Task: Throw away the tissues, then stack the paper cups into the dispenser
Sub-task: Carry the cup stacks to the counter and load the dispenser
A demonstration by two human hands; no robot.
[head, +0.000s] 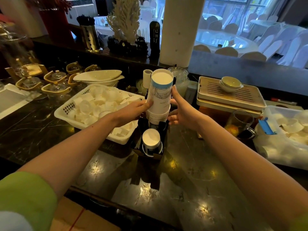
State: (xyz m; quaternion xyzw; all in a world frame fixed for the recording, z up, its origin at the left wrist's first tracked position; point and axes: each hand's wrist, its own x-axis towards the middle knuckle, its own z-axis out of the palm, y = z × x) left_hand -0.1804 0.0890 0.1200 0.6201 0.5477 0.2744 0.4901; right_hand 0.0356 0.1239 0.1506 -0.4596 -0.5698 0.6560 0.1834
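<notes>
- Your left hand (133,108) and right hand (180,112) both clamp the stack of paper cups (159,99), one on each flank, fingers wrapped on the printed wall just above the nested rims.
- The stack is upside down, bases up, long axis near vertical with the top leaning slightly toward you.
- Its lower rims sit right at the mouth of the black dispenser (150,130), straight below your grips, on the dark worktop (183,180).
- A second cup stack (151,140) already fills the dispenser's near slot; yours is over the far one.
- Both hands are about equally near; judged next move is straight down along the axis.
- Risk: the tilt could catch a rim on the slot edge.
- No tissues visible here that I can tell.
</notes>
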